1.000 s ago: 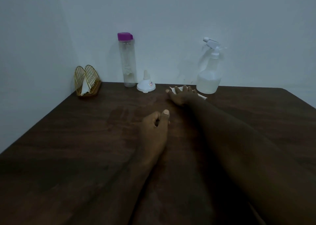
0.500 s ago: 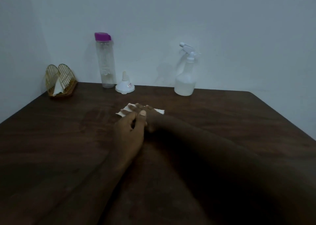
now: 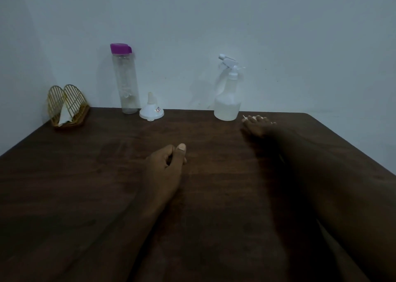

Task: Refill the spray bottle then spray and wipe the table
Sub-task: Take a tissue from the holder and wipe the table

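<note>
A clear spray bottle [image 3: 227,101] with a white trigger head stands at the back of the dark wooden table [image 3: 102,174], partly filled. My right hand [image 3: 258,125] lies flat just right of it, fingers straight, pressing a white tissue [image 3: 244,117] onto the tabletop; only slivers of the tissue show past the fingertips. My left hand [image 3: 168,163] rests on the table's middle, fingers loosely curled with the thumb up, holding nothing. A tall clear water bottle [image 3: 126,82] with a purple cap stands at the back left, nearly empty.
A white funnel [image 3: 151,111] sits upside down beside the water bottle. A gold wire napkin holder [image 3: 67,106] with a white napkin stands at the back left corner. A pale wall runs right behind the table's far edge.
My right hand slid the tissue from the table's middle back out to the far right, beside the spray bottle. The left hand stayed in place.
</note>
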`<state>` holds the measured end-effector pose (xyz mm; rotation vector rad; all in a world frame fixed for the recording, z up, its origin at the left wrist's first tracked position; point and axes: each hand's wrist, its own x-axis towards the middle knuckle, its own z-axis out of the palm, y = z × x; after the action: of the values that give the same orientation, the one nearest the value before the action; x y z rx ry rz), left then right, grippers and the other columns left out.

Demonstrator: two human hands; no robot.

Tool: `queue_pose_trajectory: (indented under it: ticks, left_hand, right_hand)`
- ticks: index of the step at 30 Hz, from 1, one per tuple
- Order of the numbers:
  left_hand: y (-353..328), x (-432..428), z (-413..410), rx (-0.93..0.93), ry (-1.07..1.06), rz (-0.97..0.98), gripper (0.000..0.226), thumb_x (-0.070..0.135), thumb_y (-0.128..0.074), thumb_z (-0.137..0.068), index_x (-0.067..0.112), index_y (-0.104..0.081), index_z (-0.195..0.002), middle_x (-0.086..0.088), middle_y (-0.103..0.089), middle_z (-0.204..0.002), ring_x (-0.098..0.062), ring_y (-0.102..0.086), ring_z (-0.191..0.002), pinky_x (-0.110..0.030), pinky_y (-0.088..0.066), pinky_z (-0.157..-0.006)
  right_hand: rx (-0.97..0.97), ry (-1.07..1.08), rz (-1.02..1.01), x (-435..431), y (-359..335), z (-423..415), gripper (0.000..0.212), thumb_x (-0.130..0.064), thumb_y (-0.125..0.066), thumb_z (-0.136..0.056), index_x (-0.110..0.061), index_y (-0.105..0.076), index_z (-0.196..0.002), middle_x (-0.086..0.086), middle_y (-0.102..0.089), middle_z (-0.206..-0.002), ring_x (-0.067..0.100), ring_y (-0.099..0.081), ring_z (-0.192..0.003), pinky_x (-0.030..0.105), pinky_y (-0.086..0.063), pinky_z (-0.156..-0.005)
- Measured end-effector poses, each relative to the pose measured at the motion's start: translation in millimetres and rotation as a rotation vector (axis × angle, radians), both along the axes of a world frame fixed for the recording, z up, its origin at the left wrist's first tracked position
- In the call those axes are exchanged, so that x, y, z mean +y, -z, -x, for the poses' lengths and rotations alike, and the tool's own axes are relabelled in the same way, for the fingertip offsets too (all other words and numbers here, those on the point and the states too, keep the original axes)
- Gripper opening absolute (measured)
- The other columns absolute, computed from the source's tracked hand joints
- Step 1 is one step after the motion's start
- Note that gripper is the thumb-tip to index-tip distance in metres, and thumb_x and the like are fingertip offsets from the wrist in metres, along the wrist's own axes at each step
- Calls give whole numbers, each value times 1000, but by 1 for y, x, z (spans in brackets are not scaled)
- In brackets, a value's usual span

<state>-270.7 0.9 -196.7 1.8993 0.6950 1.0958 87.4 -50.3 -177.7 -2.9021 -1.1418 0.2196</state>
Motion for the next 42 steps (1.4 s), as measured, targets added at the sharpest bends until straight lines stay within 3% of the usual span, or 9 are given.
queue_pose_trajectory:
  ticks: [3, 14, 16, 19, 24, 27, 31, 37, 42]
  left_hand:
    - [1, 1, -1, -6, 6, 19, 40, 49, -47, -96, 23, -59, -68, 6, -51, -50, -3, -44, -44, -28, -38, -50]
    - [-22, -16, 6, -121, -228, -82, 43, 36, -50, -99, 2, -57, -74, -10, -60, -64, -24, -58, -64, -43, -48, -64]
    - [-29, -21, 15, -186, -244, -149, 42, 34, -51, -100, 2, -57, -73, -8, -59, -62, -23, -57, -61, -43, -47, -61]
    - [-31, -24, 29, -273, -235, -244, 43, 32, -50, -100, 3, -57, -70, 0, -55, -57, -22, -54, -53, -39, -45, -52]
    - [-19, -28, 35, -105, -137, -95, 45, 46, -45, -99, 18, -61, -67, 1, -58, -56, -6, -55, -52, -24, -47, -55]
    - [-13, -27, 29, 57, -33, -17, 48, 51, -45, -98, 20, -64, -66, 3, -63, -57, -1, -53, -48, -26, -44, -56]
    - [-12, -26, 28, 123, 28, -6, 47, 51, -45, -97, 21, -65, -67, 2, -65, -59, 0, -54, -47, -28, -42, -57]
    - [-18, -35, 28, 211, 19, -118, 41, 45, -47, -99, 22, -65, -71, 2, -63, -61, -4, -59, -56, -25, -41, -58]
    - [-18, -48, 34, 232, 75, -371, 40, 42, -48, -99, 18, -65, -72, 3, -62, -61, -10, -59, -58, -26, -47, -59]
  right_hand:
    - [18, 41, -58, 0, 0, 20, 76, -73, -10, -91, -35, -10, -156, 4, -4, -165, 25, 0, -152, 52, -1, -120]
    - [-3, -533, -22, 4, 2, 233, 65, -60, -17, -97, -34, -10, -155, 10, -4, -164, 31, -1, -151, 57, -5, -118]
    - [-34, -670, -20, -7, 4, 276, 64, -47, -30, -98, -25, -13, -156, 13, -5, -164, 33, -4, -150, 56, -6, -119]
    - [16, -778, -58, -46, 11, 305, 62, -51, -18, -99, -28, -8, -156, 10, 0, -165, 30, 2, -151, 53, -1, -120]
    - [36, -692, -36, -131, 9, 257, 68, -70, -5, -91, -42, -6, -153, 0, 0, -165, 22, 2, -151, 48, -1, -118]
    - [5, -377, -73, -179, -2, 184, 64, -65, -9, -96, -37, -15, -153, 1, -11, -164, 25, -9, -151, 54, -10, -117]
    - [-26, 7, 106, -225, -3, 137, 64, -62, -12, -99, -36, -4, -156, 6, 1, -166, 29, 2, -152, 57, -6, -119]
    - [-46, -498, -162, -214, 8, 287, 64, -67, -17, -95, -37, -20, -151, 6, -14, -162, 24, -7, -150, 50, -10, -119]
    - [16, -586, -56, -239, 10, 303, 61, -61, -15, -99, -38, -7, -155, 0, 3, -165, 19, 8, -151, 43, 6, -120]
